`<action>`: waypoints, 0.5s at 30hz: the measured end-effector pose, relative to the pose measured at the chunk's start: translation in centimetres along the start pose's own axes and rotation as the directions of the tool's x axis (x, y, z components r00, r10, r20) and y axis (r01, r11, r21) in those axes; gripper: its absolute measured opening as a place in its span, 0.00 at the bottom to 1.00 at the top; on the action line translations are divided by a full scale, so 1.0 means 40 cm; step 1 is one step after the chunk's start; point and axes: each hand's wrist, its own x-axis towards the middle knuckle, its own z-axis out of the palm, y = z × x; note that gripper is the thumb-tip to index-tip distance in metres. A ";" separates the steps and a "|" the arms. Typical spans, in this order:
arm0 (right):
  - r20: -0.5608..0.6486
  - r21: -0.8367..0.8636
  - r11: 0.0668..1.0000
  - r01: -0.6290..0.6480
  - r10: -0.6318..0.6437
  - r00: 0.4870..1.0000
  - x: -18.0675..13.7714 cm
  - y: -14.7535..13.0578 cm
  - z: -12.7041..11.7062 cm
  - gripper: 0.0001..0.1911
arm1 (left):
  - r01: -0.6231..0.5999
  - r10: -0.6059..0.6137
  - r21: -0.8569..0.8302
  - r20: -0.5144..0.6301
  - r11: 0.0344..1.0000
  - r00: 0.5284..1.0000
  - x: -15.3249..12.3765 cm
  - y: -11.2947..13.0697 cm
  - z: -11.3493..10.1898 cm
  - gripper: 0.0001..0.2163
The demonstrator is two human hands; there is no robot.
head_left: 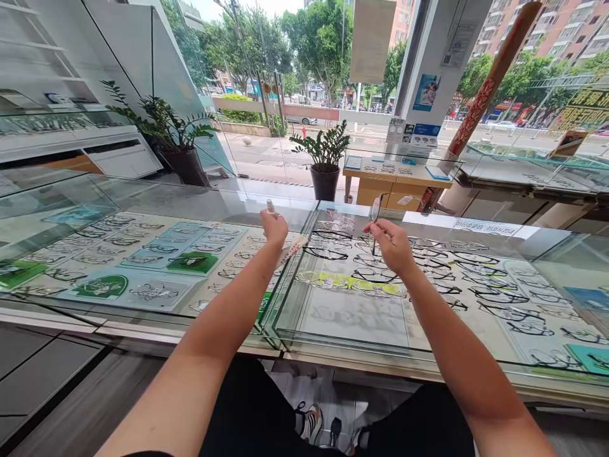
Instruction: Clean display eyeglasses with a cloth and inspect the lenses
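Note:
My left hand (275,228) is stretched out over the glass display counter (228,209), closed round a small spray bottle (271,207) whose nozzle sticks up above the fingers. My right hand (390,244) pinches a pair of dark-framed glasses (375,216) by one arm, holding them upright above the counter. Under the glass lie several rows of spectacle frames (333,254) on trays.
A potted plant (325,158) stands on the floor beyond the counter, a larger one (166,133) to the left. A wooden display table (394,178) and more glass cases (533,165) stand by the windows. My shoes (311,422) show below the counter edge.

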 end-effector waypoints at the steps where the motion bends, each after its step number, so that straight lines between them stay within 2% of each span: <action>1: -0.004 0.012 1.000 0.000 0.000 1.000 -0.001 -0.002 -0.001 0.19 | 0.021 -0.022 -0.045 -0.001 0.999 1.000 -0.006 0.015 0.000 0.10; 5: 0.002 0.059 0.998 0.007 -0.007 1.000 -0.002 -0.008 -0.004 0.19 | 0.034 -0.009 -0.254 0.098 0.967 0.995 -0.055 0.093 0.000 0.08; 8: 0.020 0.083 0.996 0.024 -0.026 0.999 -0.004 -0.015 -0.003 0.19 | 0.084 0.063 -0.420 0.325 0.903 0.944 -0.116 0.155 -0.008 0.13; 9: 0.031 0.091 0.995 0.028 -0.031 0.999 -0.005 -0.018 -0.003 0.19 | 0.177 0.095 -0.506 0.467 0.844 0.879 -0.138 0.174 -0.014 0.18; 11: 0.056 0.106 0.994 0.031 -0.037 0.998 -0.008 -0.023 0.001 0.20 | 0.366 0.171 -0.550 0.697 0.751 0.696 -0.180 0.209 -0.030 0.30; 13: 0.085 0.111 0.993 0.030 -0.039 0.996 -0.011 -0.026 0.005 0.21 | 0.462 0.226 -0.513 0.809 0.724 0.543 -0.215 0.237 -0.049 0.37; 15: 0.114 0.112 0.993 0.024 -0.037 0.993 -0.014 -0.028 0.009 0.22 | 0.501 0.256 -0.476 0.858 0.723 0.446 -0.240 0.258 -0.065 0.40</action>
